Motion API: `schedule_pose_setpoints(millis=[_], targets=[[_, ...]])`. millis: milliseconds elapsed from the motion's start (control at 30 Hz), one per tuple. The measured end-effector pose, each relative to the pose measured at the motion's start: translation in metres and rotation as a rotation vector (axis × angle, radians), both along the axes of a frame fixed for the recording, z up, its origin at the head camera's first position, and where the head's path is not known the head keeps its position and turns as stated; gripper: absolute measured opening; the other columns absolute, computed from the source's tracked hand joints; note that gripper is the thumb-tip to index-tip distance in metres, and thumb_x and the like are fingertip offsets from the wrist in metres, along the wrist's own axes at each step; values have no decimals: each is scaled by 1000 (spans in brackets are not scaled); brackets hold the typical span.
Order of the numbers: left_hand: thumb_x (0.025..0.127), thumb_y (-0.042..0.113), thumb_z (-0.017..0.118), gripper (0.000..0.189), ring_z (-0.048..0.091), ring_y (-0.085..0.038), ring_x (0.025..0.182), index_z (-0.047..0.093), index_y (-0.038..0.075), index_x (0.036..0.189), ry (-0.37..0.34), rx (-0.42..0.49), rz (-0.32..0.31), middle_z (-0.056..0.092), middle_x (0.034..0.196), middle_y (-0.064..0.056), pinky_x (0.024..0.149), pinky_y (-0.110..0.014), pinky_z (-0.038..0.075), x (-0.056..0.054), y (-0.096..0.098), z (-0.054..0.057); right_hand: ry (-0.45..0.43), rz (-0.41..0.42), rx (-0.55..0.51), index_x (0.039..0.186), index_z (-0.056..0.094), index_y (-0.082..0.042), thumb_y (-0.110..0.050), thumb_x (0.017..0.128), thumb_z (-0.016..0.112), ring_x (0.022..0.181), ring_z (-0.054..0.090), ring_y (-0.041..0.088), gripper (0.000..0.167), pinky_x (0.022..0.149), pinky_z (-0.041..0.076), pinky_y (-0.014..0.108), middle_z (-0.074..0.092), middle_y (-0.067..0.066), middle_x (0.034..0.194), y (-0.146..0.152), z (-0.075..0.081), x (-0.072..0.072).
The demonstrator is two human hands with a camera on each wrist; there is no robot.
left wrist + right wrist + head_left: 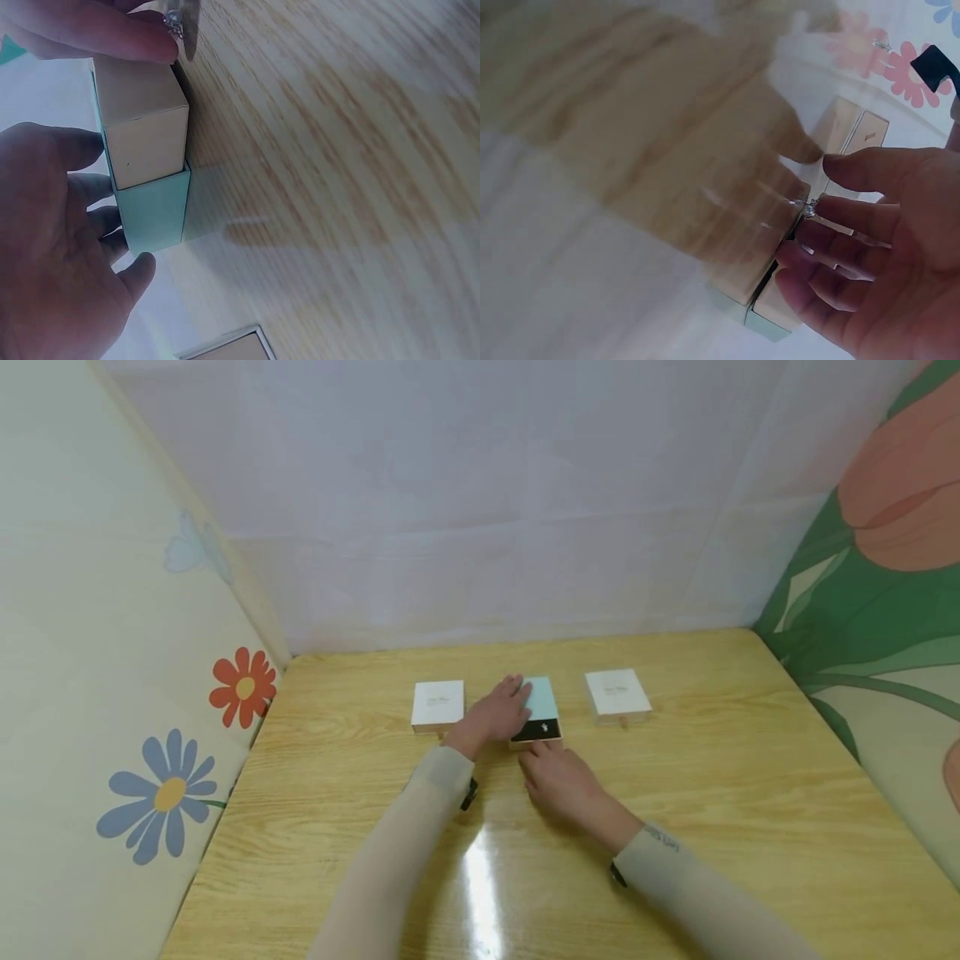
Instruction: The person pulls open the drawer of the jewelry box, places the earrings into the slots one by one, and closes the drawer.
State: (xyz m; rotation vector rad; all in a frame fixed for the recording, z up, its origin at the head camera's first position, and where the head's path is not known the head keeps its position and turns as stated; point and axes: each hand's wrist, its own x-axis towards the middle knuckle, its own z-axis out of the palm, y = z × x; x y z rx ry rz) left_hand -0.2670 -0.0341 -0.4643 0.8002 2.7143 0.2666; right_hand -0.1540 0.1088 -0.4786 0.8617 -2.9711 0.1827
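A slide-out box has a pale teal sleeve [541, 697] and a beige drawer [148, 127] partly pulled out toward me. Black lining [528, 730] shows in the drawer, with a small whitish piece [545, 727] on it, too small to identify. My left hand [498, 713] rests across the sleeve's top, its fingertips short of the right edge. At the drawer's front end, the fingertips of my right hand [562, 781] touch the box, with thumb and fingers apart. Beside them is a small silver beaded piece [810, 210]; how it is attached is unclear.
Two white lidded boxes flank the teal one: one at left [438, 703], one at right [617, 693], each with a small tab in front. All stand on a glossy wood-grain table [360, 810]. A pale cloth [487, 527] hangs behind; flower-patterned panels [169, 793] border the sides.
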Motion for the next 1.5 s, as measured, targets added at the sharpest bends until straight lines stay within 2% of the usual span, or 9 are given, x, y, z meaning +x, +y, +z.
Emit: schedule_pose_setpoints(millis=[167,300,533,633,800,1000,1200,1333,1500], targets=[[112,34,30,58,4,-26,157,14,11,163,1,-2,-6,7,171,-11,128,-36,11,1,0,2,57,45,35,113,69,3,-3,95,63,119,59,39,19,95,57,49,64,21,124,1,-3,-3],[112,34,30,59,4,-26,157,14,10,163,4,-4,-12,7,171,-12,128,-37,10,2,-1,3,51,41,59,108,70,1,2,93,64,112,63,35,17,94,57,45,67,18,116,1,-4,-5],[112,34,30,59,2,-25,157,12,11,163,-4,-5,-10,5,171,-11,128,-36,10,1,-1,2,-26,0,2,91,68,0,4,88,67,87,66,30,5,75,61,40,68,15,97,0,-2,-6],[112,34,30,59,2,-25,157,12,11,163,-9,1,-9,5,171,-11,128,-37,9,2,-1,2,-103,-27,-130,92,70,-1,2,91,65,85,67,28,6,75,61,41,69,14,95,1,1,-6],[112,35,30,59,3,-25,157,14,11,163,-6,4,1,6,171,-10,128,-37,10,2,-1,2,-263,-88,-448,107,72,-2,-6,97,64,97,68,26,13,88,59,44,72,10,103,9,8,-9],[112,36,31,59,3,-25,157,13,12,163,-2,6,6,5,171,-10,128,-38,11,1,-1,0,-392,-193,-707,112,70,-1,-10,100,63,86,68,19,17,77,59,36,73,9,100,25,16,-14],[112,36,31,60,2,-24,157,14,12,163,5,4,4,5,171,-10,128,-38,10,0,-1,-1,-651,-286,-1019,123,62,10,-5,100,62,100,68,40,28,85,62,44,67,27,117,35,16,-16],[112,36,31,59,2,-24,157,13,12,163,3,-8,4,5,171,-10,128,-37,10,1,-1,0,-738,-277,-1136,127,56,16,-2,99,61,108,65,42,34,88,61,40,62,33,123,37,15,-17],[112,36,32,60,2,-24,157,14,13,164,-8,-7,20,5,171,-9,128,-38,11,1,0,1,-805,-308,-1233,130,53,17,-4,100,61,107,66,35,38,87,62,35,60,33,126,40,15,-18]])
